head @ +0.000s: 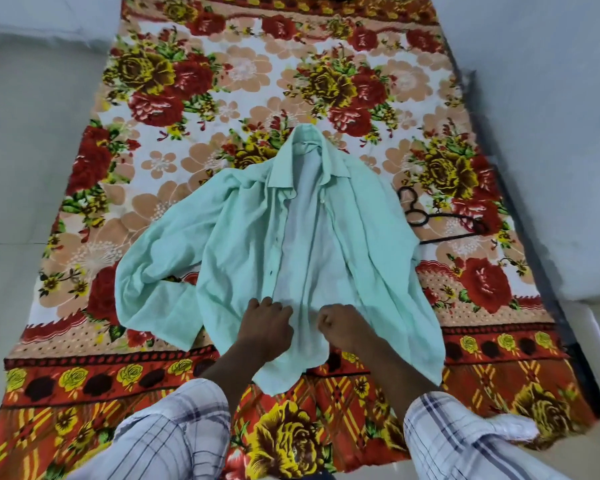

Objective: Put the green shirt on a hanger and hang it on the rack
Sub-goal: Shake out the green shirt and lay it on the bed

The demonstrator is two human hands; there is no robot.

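The pale green shirt [257,244] lies spread on the bed, front open, collar pointing away from me, one long sleeve curled out to the left. My left hand [265,325] and my right hand [342,323] are both closed on the fabric near the lower front opening, a little apart from each other. A black hanger [430,220] lies on the bedspread just right of the shirt, its hook toward the collar side and part of it hidden under the shirt's right edge. No rack is in view.
The bed carries a floral bedspread [194,81] in red, yellow and peach. Pale tiled floor [32,150] runs along the left; a light wall [551,116] lies to the right beyond the bed's dark edge.
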